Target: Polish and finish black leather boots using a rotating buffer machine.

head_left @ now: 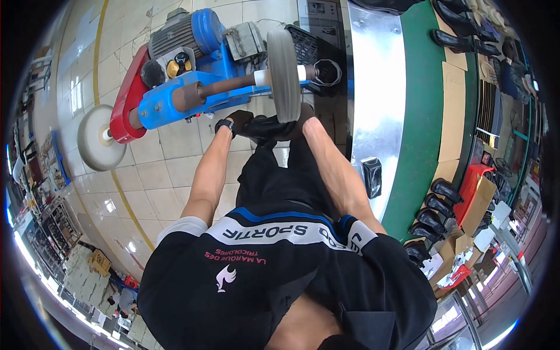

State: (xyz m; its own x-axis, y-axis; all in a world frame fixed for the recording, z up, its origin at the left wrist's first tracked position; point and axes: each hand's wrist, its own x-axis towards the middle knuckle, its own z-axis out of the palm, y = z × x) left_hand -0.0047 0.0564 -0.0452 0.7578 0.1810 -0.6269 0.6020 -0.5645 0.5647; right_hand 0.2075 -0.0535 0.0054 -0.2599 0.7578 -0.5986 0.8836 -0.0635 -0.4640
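A black leather shoe [267, 126] is held under the large grey buffing wheel [283, 76], its upper at the wheel's lower edge. My left hand [242, 121], in a dark glove with a watch at the wrist, is closed on the shoe's left end. My right hand [305, 114], also dark-gloved, grips its right end beside the wheel and is partly hidden by it. The wheel sits on the shaft of a blue polishing machine [166, 108]. Whether the wheel is spinning, I cannot tell.
A second, pale wheel [102, 137] and a red belt guard [128, 96] form the machine's left end; a motor [175, 38] sits behind. To my right runs a metal-edged green bench [417, 116] with a small black item [371, 178] and several black shoes [431, 219].
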